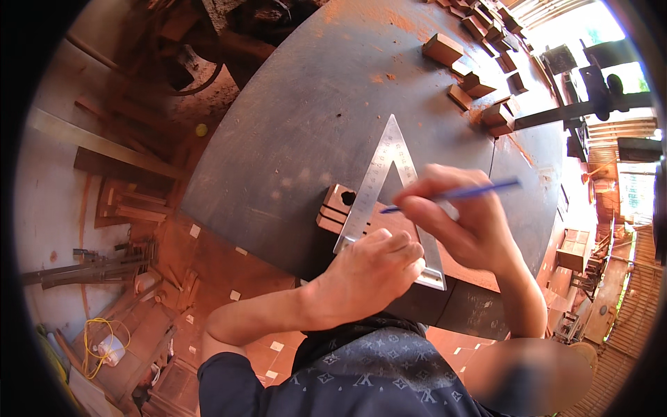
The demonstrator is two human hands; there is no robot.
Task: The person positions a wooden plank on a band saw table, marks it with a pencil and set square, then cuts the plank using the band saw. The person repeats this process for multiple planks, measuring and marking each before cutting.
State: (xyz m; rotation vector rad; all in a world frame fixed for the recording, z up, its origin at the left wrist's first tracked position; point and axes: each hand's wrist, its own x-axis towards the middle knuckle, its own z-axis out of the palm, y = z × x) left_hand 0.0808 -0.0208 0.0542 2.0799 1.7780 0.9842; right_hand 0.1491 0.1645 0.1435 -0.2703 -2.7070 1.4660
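A silver metal triangle square point(379, 167) with engraved scales lies across a reddish wooden block point(333, 217) on the dark table. Dark lines and a round dark hole show at the block's left end. My left hand point(372, 274) is closed over the square's lower part, its fingers curled and pressing it against the wood. In my right hand point(465, 219) is a slim blue pen point(486, 187), pinched between thumb and fingers. The pen's tip points left to the wood inside the square's opening; whether it touches the surface I cannot tell. My left hand hides the block's near side.
Several small wood blocks point(442, 48) stand along the table's far right side, with orange sawdust around them. A dark metal bar clamp point(583, 111) reaches in from the right. Timber pieces point(139, 208) and a yellow cord point(94, 354) lie at the left, beyond the table point(278, 153).
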